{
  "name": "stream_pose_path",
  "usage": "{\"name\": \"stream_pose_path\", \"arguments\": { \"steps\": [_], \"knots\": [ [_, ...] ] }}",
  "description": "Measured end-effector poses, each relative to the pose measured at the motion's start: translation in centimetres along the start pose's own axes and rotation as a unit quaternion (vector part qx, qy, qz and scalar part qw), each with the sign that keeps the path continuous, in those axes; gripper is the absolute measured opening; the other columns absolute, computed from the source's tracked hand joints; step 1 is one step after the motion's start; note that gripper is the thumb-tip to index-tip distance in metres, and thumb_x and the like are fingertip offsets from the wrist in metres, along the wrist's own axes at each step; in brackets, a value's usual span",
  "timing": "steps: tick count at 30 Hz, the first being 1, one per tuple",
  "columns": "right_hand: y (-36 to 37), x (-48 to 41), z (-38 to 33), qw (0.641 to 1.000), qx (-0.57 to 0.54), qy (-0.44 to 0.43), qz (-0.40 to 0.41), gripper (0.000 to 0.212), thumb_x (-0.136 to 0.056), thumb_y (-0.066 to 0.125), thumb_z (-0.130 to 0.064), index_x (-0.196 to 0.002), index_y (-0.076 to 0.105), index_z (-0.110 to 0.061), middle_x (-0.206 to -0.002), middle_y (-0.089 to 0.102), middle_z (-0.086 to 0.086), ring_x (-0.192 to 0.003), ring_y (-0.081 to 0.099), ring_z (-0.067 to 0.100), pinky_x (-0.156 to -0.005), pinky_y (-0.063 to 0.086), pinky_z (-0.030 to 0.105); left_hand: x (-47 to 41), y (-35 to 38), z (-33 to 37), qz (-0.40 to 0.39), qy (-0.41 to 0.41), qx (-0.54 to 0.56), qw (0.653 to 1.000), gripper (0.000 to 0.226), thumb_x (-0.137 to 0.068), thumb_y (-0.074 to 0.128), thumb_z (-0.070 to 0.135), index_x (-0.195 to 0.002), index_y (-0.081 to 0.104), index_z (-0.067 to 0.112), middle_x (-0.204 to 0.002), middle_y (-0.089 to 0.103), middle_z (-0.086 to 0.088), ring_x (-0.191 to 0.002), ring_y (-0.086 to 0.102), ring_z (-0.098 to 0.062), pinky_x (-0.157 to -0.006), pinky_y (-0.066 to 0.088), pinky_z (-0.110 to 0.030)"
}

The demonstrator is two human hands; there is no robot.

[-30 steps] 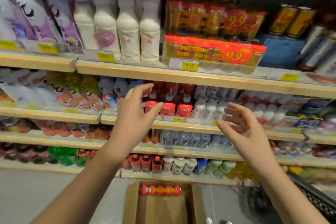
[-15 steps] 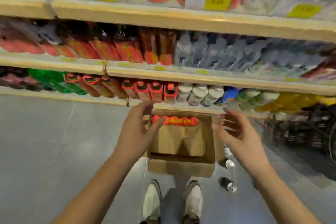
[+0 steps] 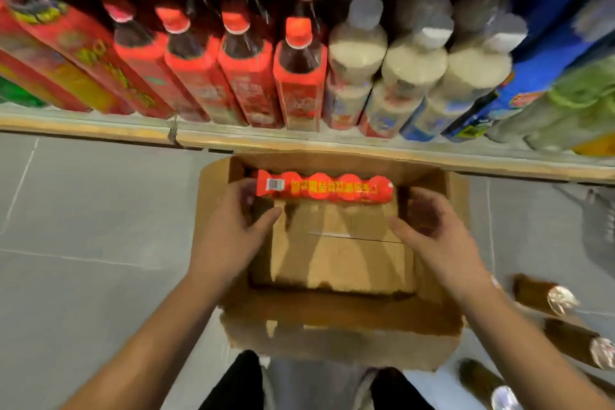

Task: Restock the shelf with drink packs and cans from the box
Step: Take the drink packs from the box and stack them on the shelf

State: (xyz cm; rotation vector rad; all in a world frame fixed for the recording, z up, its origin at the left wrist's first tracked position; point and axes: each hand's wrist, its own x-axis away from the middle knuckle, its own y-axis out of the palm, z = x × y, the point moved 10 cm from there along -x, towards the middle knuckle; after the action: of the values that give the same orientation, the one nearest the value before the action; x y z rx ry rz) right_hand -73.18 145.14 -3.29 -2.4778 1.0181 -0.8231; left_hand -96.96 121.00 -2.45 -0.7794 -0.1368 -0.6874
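Observation:
A red shrink-wrapped drink pack (image 3: 324,187) lies along the far wall inside an open cardboard box (image 3: 336,319) on the floor. Both of my hands are down inside the box. My left hand (image 3: 233,226) is at the pack's left end, fingers spread and relaxed, fingertips touching or nearly touching the barcode end. My right hand (image 3: 429,226) is just short of the pack's right end, with its fingers loosely extended. Neither hand is closed around the pack. Brown cans (image 3: 545,296) lie on the floor to the right of the box.
The bottom shelf edge (image 3: 332,145) runs just beyond the box. On the shelf stand red-capped bottles (image 3: 299,76), white bottles (image 3: 356,70), and blue and green packs at right. My shoes show below the box. Grey tile floor (image 3: 83,226) lies to the left.
My view has dropped from the upper shelves to the box on the floor. Both hands have come down from shelf height into the box, to the ends of the red pack.

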Motion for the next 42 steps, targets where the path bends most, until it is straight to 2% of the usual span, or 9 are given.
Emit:
{"name": "stream_pose_path", "arguments": {
  "steps": [4, 9, 13, 19, 24, 29, 34, 37, 42],
  "knots": [
    [2.7, -4.2, 4.3, 0.998, 0.047, -0.029, 0.016, 0.066, -0.081, 0.082, -0.043, -0.141, 0.054, -0.033, -0.128, 0.059, -0.008, -0.115, 0.059, 0.011, -0.098, 0.050, 0.032, -3.6, 3.1, -3.6, 0.020, 0.033, -0.068, 0.997, 0.067, -0.087, 0.076, 0.040, -0.145, 0.045, 0.025, -0.137, 0.056, 0.008, -0.126, 0.055, -0.012, -0.104, 0.046, -0.031],
    [4.4, -7.0, 7.1, 0.996, 0.077, -0.034, 0.039, 0.074, -0.079, 0.085, -0.042, -0.144, 0.053, -0.027, -0.122, 0.051, -0.012, -0.123, 0.055, 0.016, -0.103, 0.049, 0.037, -6.2, 5.7, -6.5, 0.024, 0.010, -0.089, 0.996, 0.080, -0.088, 0.076, 0.035, -0.154, 0.033, 0.023, -0.156, 0.038, -0.002, -0.144, 0.036, -0.018, -0.114, 0.027, -0.031],
    [5.3, -8.3, 8.3, 0.996, 0.078, -0.028, 0.037, 0.082, -0.076, 0.088, -0.039, -0.147, 0.050, -0.024, -0.141, 0.056, 0.001, -0.128, 0.056, 0.018, -0.105, 0.049, 0.038, -7.6, 6.9, -7.1, 0.032, 0.005, -0.089, 0.996, 0.085, -0.086, 0.080, 0.025, -0.156, 0.032, 0.024, -0.158, 0.039, 0.000, -0.147, 0.034, -0.019, -0.119, 0.026, -0.039],
    [6.6, -9.7, 9.3, 0.997, 0.077, -0.023, 0.014, 0.080, -0.073, 0.093, -0.028, -0.143, 0.054, -0.021, -0.132, 0.063, 0.000, -0.113, 0.058, 0.010, -0.081, 0.037, 0.003, -8.6, 7.3, -7.6, 0.064, 0.006, -0.187, 0.980, 0.095, -0.083, 0.081, 0.013, -0.160, 0.025, 0.014, -0.159, 0.035, -0.011, -0.148, 0.028, -0.032, -0.118, 0.029, -0.049],
    [6.2, -9.8, 9.0, 0.993, 0.106, -0.041, 0.025, 0.085, -0.065, 0.097, -0.025, -0.139, 0.056, -0.015, -0.127, 0.060, 0.004, -0.113, 0.059, 0.015, -0.094, 0.042, 0.020, -9.2, 7.0, -7.3, 0.070, 0.007, -0.229, 0.971, 0.094, -0.080, 0.085, 0.014, -0.156, 0.031, 0.010, -0.152, 0.037, -0.012, -0.142, 0.034, -0.033, -0.116, 0.034, -0.049],
    [5.9, -9.6, 10.1, 0.991, 0.131, 0.000, 0.015, 0.091, -0.068, 0.095, -0.022, -0.148, 0.051, -0.022, -0.130, 0.050, 0.008, -0.114, 0.055, 0.018, -0.101, 0.038, 0.023, -8.4, 8.2, -7.7, 0.033, 0.030, -0.274, 0.961, 0.083, -0.080, 0.085, 0.023, -0.151, 0.043, 0.013, -0.145, 0.043, -0.012, -0.137, 0.038, -0.031, -0.116, 0.037, -0.049],
    [6.0, -9.1, 10.6, 0.990, 0.141, 0.005, 0.015, 0.085, -0.071, 0.094, -0.019, -0.145, 0.052, -0.020, -0.131, 0.051, 0.009, -0.121, 0.057, 0.026, -0.101, 0.036, 0.023, -7.9, 9.0, -9.4, -0.015, -0.016, -0.141, 0.990, 0.081, -0.084, 0.082, 0.019, -0.152, 0.039, 0.023, -0.149, 0.048, -0.005, -0.138, 0.047, -0.026, -0.114, 0.038, -0.046],
    [6.4, -9.1, 10.5, 0.990, 0.138, -0.003, 0.016, 0.082, -0.070, 0.094, -0.015, -0.141, 0.053, -0.015, -0.135, 0.057, 0.010, -0.121, 0.059, 0.027, -0.100, 0.040, 0.026, -7.9, 8.9, -9.7, -0.007, -0.030, -0.116, 0.993, 0.083, -0.082, 0.083, 0.019, -0.152, 0.039, 0.021, -0.147, 0.052, -0.003, -0.137, 0.049, -0.024, -0.113, 0.039, -0.044],
    [6.9, -9.1, 10.5, 0.991, 0.133, 0.005, 0.027, 0.075, -0.073, 0.092, -0.011, -0.136, 0.052, -0.011, -0.123, 0.060, 0.008, -0.115, 0.061, 0.027, -0.092, 0.040, 0.024, -8.0, 8.8, -10.0, -0.015, -0.052, -0.094, 0.994, 0.078, -0.082, 0.083, 0.020, -0.148, 0.042, 0.018, -0.141, 0.055, -0.002, -0.133, 0.052, -0.023, -0.109, 0.043, -0.040]
  ]
}}
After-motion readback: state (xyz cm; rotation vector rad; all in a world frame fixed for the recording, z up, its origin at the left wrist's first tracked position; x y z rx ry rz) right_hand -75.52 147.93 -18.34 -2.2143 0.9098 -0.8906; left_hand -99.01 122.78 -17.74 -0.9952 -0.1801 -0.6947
